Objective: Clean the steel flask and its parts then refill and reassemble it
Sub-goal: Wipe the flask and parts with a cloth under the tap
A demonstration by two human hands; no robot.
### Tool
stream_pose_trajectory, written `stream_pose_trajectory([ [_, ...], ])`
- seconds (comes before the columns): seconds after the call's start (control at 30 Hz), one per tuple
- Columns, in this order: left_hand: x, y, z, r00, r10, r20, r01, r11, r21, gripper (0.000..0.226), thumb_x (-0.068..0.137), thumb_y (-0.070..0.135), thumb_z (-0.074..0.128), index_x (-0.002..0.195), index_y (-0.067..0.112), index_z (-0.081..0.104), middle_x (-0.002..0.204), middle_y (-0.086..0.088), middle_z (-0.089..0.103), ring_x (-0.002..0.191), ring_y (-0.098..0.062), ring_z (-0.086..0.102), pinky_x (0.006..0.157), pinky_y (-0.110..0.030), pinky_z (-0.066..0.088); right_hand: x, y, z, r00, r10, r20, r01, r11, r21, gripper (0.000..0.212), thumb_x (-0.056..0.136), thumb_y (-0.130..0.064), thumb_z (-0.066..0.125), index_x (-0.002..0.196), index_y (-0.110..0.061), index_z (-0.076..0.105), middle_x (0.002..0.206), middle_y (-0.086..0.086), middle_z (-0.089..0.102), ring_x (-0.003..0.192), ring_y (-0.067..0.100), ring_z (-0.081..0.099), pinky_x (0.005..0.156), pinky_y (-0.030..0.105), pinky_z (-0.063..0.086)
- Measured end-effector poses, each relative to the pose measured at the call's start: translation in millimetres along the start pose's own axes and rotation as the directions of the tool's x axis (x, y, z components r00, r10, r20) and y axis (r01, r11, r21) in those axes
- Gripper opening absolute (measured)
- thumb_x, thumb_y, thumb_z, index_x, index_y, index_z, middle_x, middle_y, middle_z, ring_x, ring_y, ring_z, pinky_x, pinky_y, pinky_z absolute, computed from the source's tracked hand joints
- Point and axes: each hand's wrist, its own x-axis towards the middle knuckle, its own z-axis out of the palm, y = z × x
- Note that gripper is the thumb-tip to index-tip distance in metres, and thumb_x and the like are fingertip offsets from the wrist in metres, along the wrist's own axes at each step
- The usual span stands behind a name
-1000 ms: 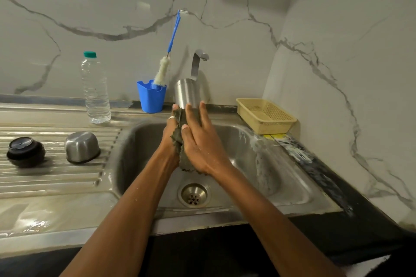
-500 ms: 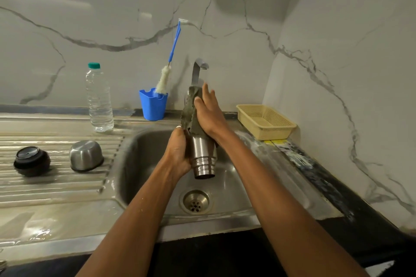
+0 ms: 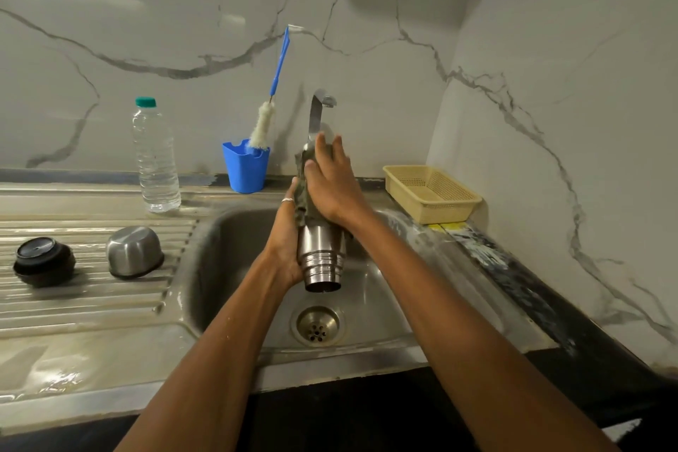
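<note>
The steel flask (image 3: 323,255) hangs mouth-down over the sink basin (image 3: 227,253), above the drain. My left hand (image 3: 284,242) grips its side near the stepped neck. My right hand (image 3: 330,183) presses a grey-green scrub cloth (image 3: 303,194) around the flask's upper body, near its base. Out on the draining board lie the black stopper (image 3: 43,264) and the steel cap cup (image 3: 134,250), upside down. The flask's top end is hidden behind my right hand and the cloth.
A tap (image 3: 318,114) rises just behind my hands. A blue cup (image 3: 245,169) holds a bottle brush (image 3: 265,121) at the back. A clear water bottle (image 3: 156,158) stands on the left counter. A yellow basket (image 3: 431,193) sits at the right.
The cloth and my right hand slid from the flask's lower part up to its far end, and the stepped neck came into view pointing down. The view also shifted slightly downward.
</note>
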Motion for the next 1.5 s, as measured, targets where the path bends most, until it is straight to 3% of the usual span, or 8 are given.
stream_pose_trajectory([
  [0.27,-1,9,-8,0.998,0.07,0.007,-0.069,0.995,-0.071,0.053,0.104,0.054,0.04,0.096,0.01,0.07,0.077,-0.007,0.072,0.065,-0.019,0.071,0.056,-0.031,0.059,-32,-8,16,1.0,-0.02,-0.001,0.02,0.997,0.072,0.061,0.11,-0.037,0.028,0.163,-0.029,-0.001,0.17,0.002,-0.015,0.157,0.019,0.0,0.126,0.043,0.015],
  [0.57,1,1,0,0.994,0.084,-0.067,-0.087,0.995,-0.039,0.041,0.105,0.034,0.043,0.09,0.009,0.071,0.074,-0.008,0.071,0.064,-0.019,0.07,0.056,-0.03,0.058,-38,4,12,0.994,-0.105,-0.015,0.099,0.969,-0.228,0.06,0.11,-0.033,0.028,0.163,-0.026,0.002,0.17,0.002,-0.017,0.156,0.031,-0.013,0.125,0.047,0.006],
  [0.67,5,3,-6,0.99,0.096,-0.101,-0.098,0.995,-0.015,0.045,0.103,0.043,0.04,0.11,0.01,0.07,0.094,-0.013,0.074,0.079,-0.026,0.073,0.067,-0.038,0.06,-1,0,2,0.997,-0.079,0.0,0.079,0.989,-0.124,0.058,0.11,-0.034,0.028,0.163,-0.027,0.007,0.171,0.002,-0.012,0.157,0.029,-0.005,0.125,0.05,0.013],
  [0.8,4,4,-3,0.988,0.118,-0.099,-0.116,0.993,0.023,0.051,0.103,0.05,0.039,0.104,0.008,0.068,0.079,-0.012,0.074,0.064,-0.024,0.072,0.057,-0.034,0.061,9,-6,-2,0.999,0.044,0.022,-0.047,0.985,0.164,0.059,0.11,-0.037,0.028,0.163,-0.029,0.004,0.171,0.001,-0.008,0.157,0.017,0.0,0.125,0.042,0.011],
  [0.9,0,3,0,0.992,0.114,-0.058,-0.112,0.993,0.021,0.06,0.101,0.058,0.043,0.12,0.007,0.067,0.092,-0.012,0.075,0.077,-0.024,0.073,0.066,-0.035,0.061,-14,-1,6,0.994,0.106,0.016,-0.106,0.949,0.297,0.061,0.108,-0.042,0.028,0.163,-0.033,0.004,0.171,-0.003,0.004,0.156,0.018,0.014,0.124,0.043,0.019],
  [1.0,3,5,-6,0.99,0.13,-0.046,-0.132,0.99,-0.041,0.059,0.101,0.058,0.044,0.126,0.009,0.066,0.105,-0.011,0.074,0.089,-0.023,0.073,0.076,-0.036,0.06,-53,7,18,0.998,0.066,0.024,-0.07,0.972,0.224,0.061,0.109,-0.045,0.027,0.162,-0.035,0.0,0.171,-0.007,-0.001,0.156,0.015,0.012,0.124,0.04,0.018],
  [1.27,4,2,-5,0.982,0.189,-0.006,-0.188,0.977,0.099,0.044,0.109,0.041,0.034,0.101,0.013,0.067,0.08,-0.004,0.074,0.076,-0.016,0.072,0.063,-0.028,0.06,-55,5,19,0.99,-0.135,-0.028,0.129,0.981,-0.145,0.057,0.111,-0.035,0.027,0.163,-0.028,0.004,0.17,0.001,-0.018,0.154,0.022,-0.02,0.125,0.041,-0.003],
  [1.5,5,6,-4,0.984,0.18,0.004,-0.18,0.981,0.071,0.048,0.102,0.05,0.047,0.099,0.007,0.067,0.077,-0.009,0.072,0.063,-0.019,0.07,0.056,-0.029,0.059,17,-11,-5,0.998,-0.023,-0.06,0.033,0.985,0.169,0.058,0.11,-0.041,0.028,0.163,-0.03,0.008,0.171,0.0,-0.005,0.157,0.018,-0.001,0.127,0.044,0.01],
])
